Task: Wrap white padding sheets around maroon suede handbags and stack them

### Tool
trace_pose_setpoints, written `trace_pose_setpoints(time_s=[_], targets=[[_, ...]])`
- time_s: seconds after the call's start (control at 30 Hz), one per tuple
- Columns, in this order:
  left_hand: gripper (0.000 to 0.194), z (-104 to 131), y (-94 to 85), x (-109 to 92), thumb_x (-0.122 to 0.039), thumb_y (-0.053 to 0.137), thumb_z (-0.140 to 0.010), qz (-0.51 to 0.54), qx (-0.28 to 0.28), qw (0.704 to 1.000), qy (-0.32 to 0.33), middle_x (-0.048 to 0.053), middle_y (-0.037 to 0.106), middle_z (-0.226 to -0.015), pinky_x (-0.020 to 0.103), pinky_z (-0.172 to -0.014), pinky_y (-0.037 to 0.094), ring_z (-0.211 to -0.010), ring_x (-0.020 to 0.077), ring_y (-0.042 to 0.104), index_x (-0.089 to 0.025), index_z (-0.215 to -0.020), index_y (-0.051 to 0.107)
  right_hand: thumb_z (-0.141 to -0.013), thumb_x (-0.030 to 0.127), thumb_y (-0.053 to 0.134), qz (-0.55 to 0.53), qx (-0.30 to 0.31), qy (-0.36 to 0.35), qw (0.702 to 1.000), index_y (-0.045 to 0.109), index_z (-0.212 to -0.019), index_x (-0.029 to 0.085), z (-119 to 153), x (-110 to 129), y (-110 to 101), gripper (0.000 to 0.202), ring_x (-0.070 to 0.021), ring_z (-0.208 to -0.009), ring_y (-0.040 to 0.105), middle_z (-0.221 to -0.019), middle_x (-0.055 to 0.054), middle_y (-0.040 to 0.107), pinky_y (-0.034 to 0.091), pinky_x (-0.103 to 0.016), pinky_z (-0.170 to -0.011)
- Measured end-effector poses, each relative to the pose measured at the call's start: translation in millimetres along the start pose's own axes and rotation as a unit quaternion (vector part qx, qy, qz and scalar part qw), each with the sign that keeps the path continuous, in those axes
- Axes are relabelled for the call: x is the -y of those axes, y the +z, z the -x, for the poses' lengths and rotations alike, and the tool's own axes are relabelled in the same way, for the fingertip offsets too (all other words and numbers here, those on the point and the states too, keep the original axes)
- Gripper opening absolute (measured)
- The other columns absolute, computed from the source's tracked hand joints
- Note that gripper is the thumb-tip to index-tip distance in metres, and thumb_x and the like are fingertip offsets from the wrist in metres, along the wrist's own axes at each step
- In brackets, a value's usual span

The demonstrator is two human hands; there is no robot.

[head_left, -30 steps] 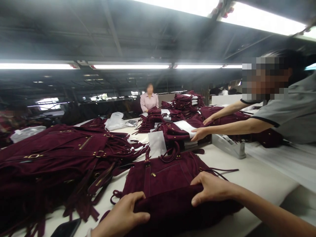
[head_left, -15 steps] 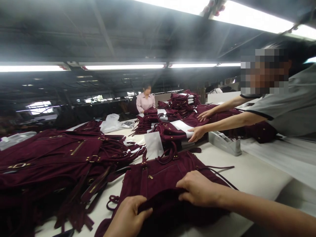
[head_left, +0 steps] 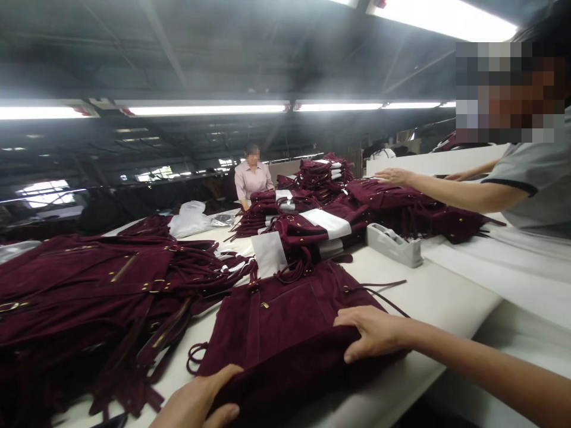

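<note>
A maroon bag (head_left: 289, 321) with a small gold zip pull and thin straps lies on the pale table in front of me. My left hand (head_left: 200, 395) grips its near edge at the lower left, thumb below and fingers above. Further right, my right hand (head_left: 372, 333) is closed on the same edge. The cloth between the two hands is stretched fairly straight, and its underside is in dark shadow. A loop of cord sticks out at the bag's left side.
A heap of maroon bags (head_left: 84, 285) covers the left. Stacked bags with white wraps (head_left: 328, 222) lie beyond, beside a grey tape dispenser (head_left: 395, 245). A person in grey (head_left: 544, 172) reaches over bags at right; another in pink (head_left: 253, 178) stands behind.
My hands have moved apart along the bag's edge, the left toward the lower left, pulling the cloth straighter. The person in grey has moved their hands from the wrapped bags to those further right.
</note>
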State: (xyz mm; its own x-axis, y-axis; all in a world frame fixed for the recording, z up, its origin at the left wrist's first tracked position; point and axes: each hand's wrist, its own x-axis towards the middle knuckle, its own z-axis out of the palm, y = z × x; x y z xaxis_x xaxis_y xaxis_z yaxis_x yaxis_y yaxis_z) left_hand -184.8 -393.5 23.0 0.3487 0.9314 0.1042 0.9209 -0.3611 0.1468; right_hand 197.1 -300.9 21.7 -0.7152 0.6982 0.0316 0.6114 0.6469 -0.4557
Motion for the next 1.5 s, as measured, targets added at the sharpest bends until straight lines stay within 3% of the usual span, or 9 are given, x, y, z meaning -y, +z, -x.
trace_pose_setpoints(time_s=[0.17,0.33,0.4,0.57,0.77,0.9,1.0,1.23,1.5], targets=[[0.037,-9,7.6,2,-0.006,0.041,-0.084,-0.058,-0.026,0.997,0.037,0.000,0.075,-0.084,0.019,-0.064,0.052,-0.075,0.0156,0.072,-0.024,-0.106,0.066,-0.071,0.044,0.078,-0.029,0.026,0.023,0.999,0.069,-0.084,0.021,-7,-9,1,0.028,-0.0168,-0.074,0.061,-0.078,0.003,0.065,0.040,-0.023,-0.066],[0.053,0,45.2,18,0.004,0.030,-0.086,-0.191,-0.267,0.918,0.222,0.006,0.074,-0.102,0.020,-0.077,0.053,-0.082,0.0146,0.072,-0.017,-0.130,0.054,-0.090,0.033,0.061,0.069,-0.090,-0.103,0.988,0.070,-0.096,0.022,-2,-20,32,0.016,-0.0152,-0.077,0.059,-0.085,-0.001,0.066,0.039,-0.024,-0.068],[0.055,8,53.1,20,0.000,0.033,-0.091,-0.220,-0.306,0.893,0.244,0.009,0.072,-0.112,0.023,-0.091,0.052,-0.098,0.0174,0.070,-0.015,-0.143,0.041,-0.098,0.028,0.046,0.144,-0.137,-0.150,0.969,0.070,-0.103,0.021,4,-23,43,0.025,-0.0156,-0.073,0.056,-0.081,-0.004,0.063,0.038,-0.027,-0.067],[0.055,17,44.4,18,-0.001,0.034,-0.093,-0.194,-0.263,0.917,0.229,0.008,0.069,-0.120,0.026,-0.105,0.045,-0.113,0.0169,0.064,-0.017,-0.145,0.040,-0.097,0.026,0.047,0.163,-0.144,-0.155,0.964,0.060,-0.123,0.019,20,-24,37,0.030,-0.0184,-0.083,0.054,-0.090,-0.006,0.062,0.041,-0.031,-0.077],[0.035,16,9.0,26,-0.016,0.056,-0.083,-0.156,-0.150,0.961,0.171,0.001,0.073,-0.110,0.035,-0.106,0.047,-0.105,0.0199,0.068,-0.025,-0.117,0.062,-0.085,0.036,0.067,0.073,-0.118,-0.045,0.989,0.063,-0.101,0.020,43,-37,8,0.023,-0.0226,-0.100,0.054,-0.104,-0.007,0.063,0.040,-0.039,-0.094],[0.030,14,-7.2,26,-0.022,0.058,-0.084,-0.111,-0.072,0.987,0.087,0.002,0.072,-0.110,0.031,-0.095,0.054,-0.107,0.0223,0.067,-0.026,-0.113,0.065,-0.081,0.038,0.070,0.029,-0.121,-0.008,0.992,0.060,-0.100,0.020,51,-47,4,0.028,-0.0234,-0.108,0.053,-0.116,-0.009,0.060,0.041,-0.038,-0.096],[0.035,12,-1.2,31,-0.015,0.044,-0.090,-0.080,-0.037,0.993,0.079,0.002,0.074,-0.101,0.023,-0.077,0.057,-0.088,0.0172,0.071,-0.025,-0.116,0.064,-0.085,0.026,0.061,0.036,-0.115,-0.012,0.993,0.058,-0.091,0.020,49,-48,7,0.009,-0.0204,-0.093,0.054,-0.097,-0.006,0.060,0.044,-0.033,-0.082],[0.057,18,52.1,51,0.002,0.037,-0.092,-0.172,-0.240,0.926,0.237,0.015,0.065,-0.124,0.029,-0.088,0.055,-0.103,0.0194,0.068,-0.014,-0.146,0.038,-0.089,0.012,0.047,0.119,-0.215,-0.144,0.959,0.061,-0.080,0.020,39,-66,27,0.018,-0.0187,-0.082,0.055,-0.084,-0.006,0.062,0.049,-0.032,-0.074],[0.053,22,51.5,50,-0.005,0.040,-0.097,-0.218,-0.240,0.903,0.281,0.018,0.060,-0.132,0.037,-0.098,0.052,-0.118,0.0252,0.061,-0.008,-0.149,0.032,-0.091,0.004,0.048,0.208,-0.276,-0.250,0.905,0.056,-0.128,0.018,67,-76,45,0.041,-0.0212,-0.110,0.063,-0.110,-0.010,0.070,0.056,-0.037,-0.092]])
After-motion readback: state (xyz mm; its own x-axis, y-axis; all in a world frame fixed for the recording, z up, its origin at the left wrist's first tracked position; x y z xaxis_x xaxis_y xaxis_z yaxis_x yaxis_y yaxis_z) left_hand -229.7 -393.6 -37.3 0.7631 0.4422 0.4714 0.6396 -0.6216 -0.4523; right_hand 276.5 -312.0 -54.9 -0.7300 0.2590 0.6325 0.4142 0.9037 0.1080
